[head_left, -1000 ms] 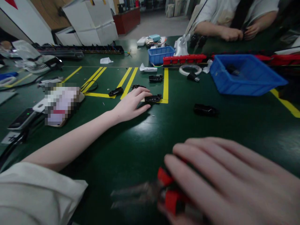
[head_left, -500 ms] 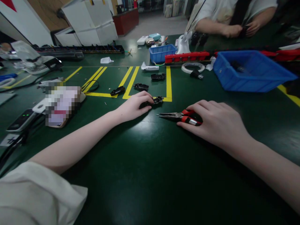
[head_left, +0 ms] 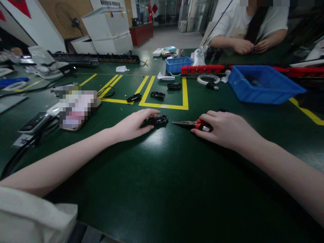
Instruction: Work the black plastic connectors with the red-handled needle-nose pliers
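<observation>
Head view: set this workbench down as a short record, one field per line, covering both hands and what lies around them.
Surface: dark green table
Left hand: fingers around a black part
Right hand: holding red-handled pliers
Pliers' tips: towards the held part, not touching it
By the yellow tape: other black pieces
Far right: large blue bin, dark contents
Across the table: another person's hands

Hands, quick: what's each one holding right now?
Left hand: holding a black part between thumb and fingers.
Right hand: closed around red-handled pliers.
</observation>
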Motion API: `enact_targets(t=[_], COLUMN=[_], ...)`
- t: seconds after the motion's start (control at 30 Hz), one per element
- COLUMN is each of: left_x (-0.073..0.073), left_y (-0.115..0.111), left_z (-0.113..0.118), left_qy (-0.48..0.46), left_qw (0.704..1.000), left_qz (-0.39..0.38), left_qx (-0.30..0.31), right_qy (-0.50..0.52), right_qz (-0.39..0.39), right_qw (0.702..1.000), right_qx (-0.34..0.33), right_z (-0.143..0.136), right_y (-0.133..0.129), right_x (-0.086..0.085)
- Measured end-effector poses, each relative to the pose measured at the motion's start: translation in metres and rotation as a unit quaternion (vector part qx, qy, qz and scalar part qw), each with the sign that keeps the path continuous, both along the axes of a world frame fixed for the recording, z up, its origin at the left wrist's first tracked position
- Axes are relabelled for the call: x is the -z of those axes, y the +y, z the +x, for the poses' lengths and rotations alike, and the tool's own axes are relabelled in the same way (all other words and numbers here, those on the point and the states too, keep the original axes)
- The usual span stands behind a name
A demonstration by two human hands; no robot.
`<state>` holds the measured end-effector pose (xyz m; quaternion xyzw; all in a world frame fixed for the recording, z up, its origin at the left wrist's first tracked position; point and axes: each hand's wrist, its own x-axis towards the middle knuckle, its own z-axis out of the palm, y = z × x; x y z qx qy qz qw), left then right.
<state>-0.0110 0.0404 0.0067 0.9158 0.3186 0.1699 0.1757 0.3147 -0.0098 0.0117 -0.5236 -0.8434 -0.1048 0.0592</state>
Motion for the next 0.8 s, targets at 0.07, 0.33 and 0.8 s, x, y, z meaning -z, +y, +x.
enact_targets(t=[0.07, 0.33, 0.8], left_x=[0.001, 0.001, -0.002], left_y=[-0.007, -0.015, -0.038], left_z=[-0.007, -0.013, 0.002], left_qy=[-0.009, -0.036, -0.02], left_qw=[1.0, 0.998, 0.995], left_qz=[-0.009, -0.025, -0.016], left_qx=[0.005, 0.05, 0.098], right_qy=[-0.01, 0.009, -0.03], right_qz=[-0.003, 0.049, 0.081], right_qw=[1.0, 0.998, 0.973], right_qx=[0.008, 0.033, 0.213], right_z=[-0.003, 0.022, 0.124], right_y=[-0.002, -0.023, -0.044], right_x=[-0.002, -0.004, -0.022])
